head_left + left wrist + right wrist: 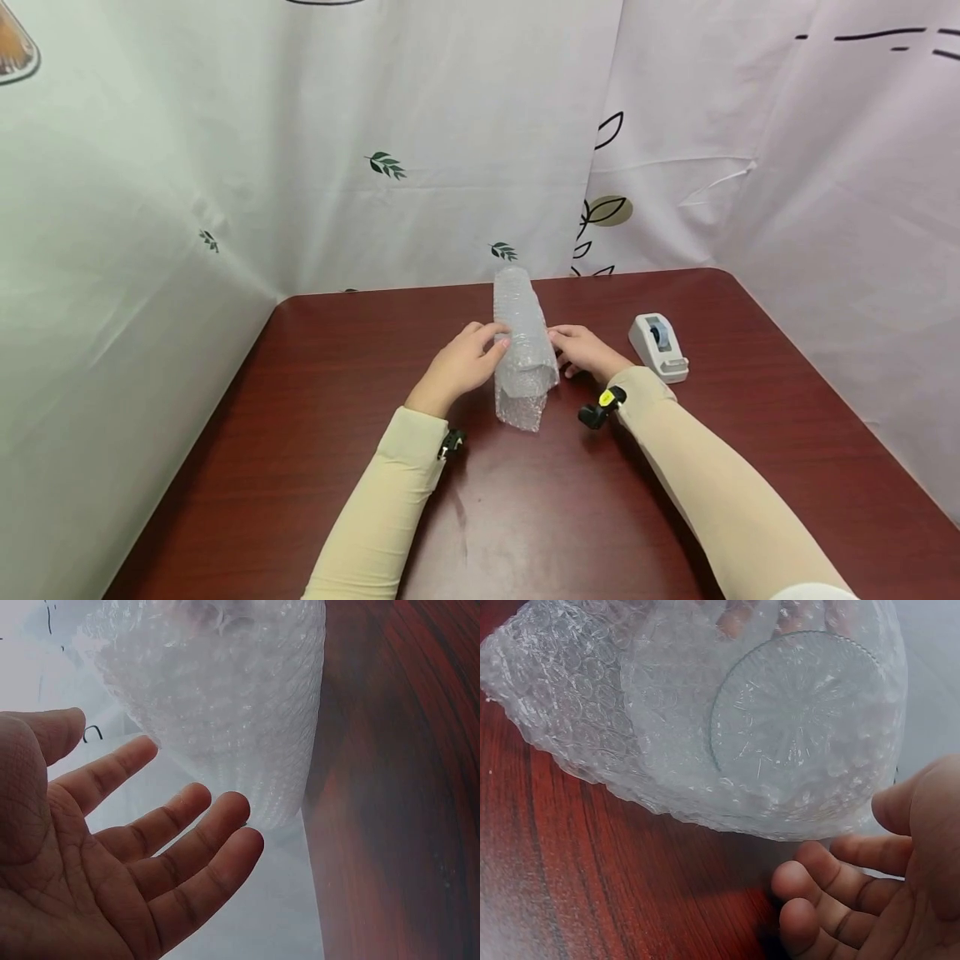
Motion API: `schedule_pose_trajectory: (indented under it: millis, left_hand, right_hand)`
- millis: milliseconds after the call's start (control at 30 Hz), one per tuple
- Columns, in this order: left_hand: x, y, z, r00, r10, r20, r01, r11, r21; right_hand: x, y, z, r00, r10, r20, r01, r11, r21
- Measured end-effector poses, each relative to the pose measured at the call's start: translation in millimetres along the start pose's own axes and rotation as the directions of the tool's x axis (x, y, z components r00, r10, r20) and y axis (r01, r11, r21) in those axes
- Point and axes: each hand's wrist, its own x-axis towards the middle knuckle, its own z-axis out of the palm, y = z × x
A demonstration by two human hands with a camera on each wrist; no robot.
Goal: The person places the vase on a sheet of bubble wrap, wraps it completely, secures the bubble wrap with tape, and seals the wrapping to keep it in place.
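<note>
A bubble wrap bundle lies on the table, its long side running away from me and a loose flap at the near end. Through the wrap in the right wrist view shows a clear round glass base with a starburst pattern; the rest of the glass item is hidden. At the bundle's left side is my left hand, its fingers spread and loosely bent. My right hand is at the right side, fingers relaxed beside the wrap's lower edge. Whether the fingertips touch the wrap I cannot tell.
A white tape dispenser with a blue roll stands to the right of my right hand. The dark red wooden table ends at a white printed curtain behind, with more curtain along both sides.
</note>
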Motion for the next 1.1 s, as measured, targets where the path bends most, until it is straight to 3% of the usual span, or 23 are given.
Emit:
schedule_pose_trajectory:
  millis: [267,633,1100]
  left_hand:
    - [-1.0,0.0,1.2,1.0,-0.007,0.025,0.007,1.0,-0.003]
    - [-1.9,1.3,1.8,1.0,0.004,0.023,-0.004,1.0,-0.015]
    - [-0.1,3.0,4.1,0.999,-0.018,0.026,0.017,0.999,0.029]
  right_hand:
    - [7.5,-1.1,0.5,0.998,-0.025,-0.056,0.027,0.999,0.044]
    - [17.8,-2.0,1.9,0.998,-0.033,-0.06,0.031,0.999,-0.02]
    - [14.4,0.2,-9.0,0.999,0.001,-0.048,0.0,1.0,0.018]
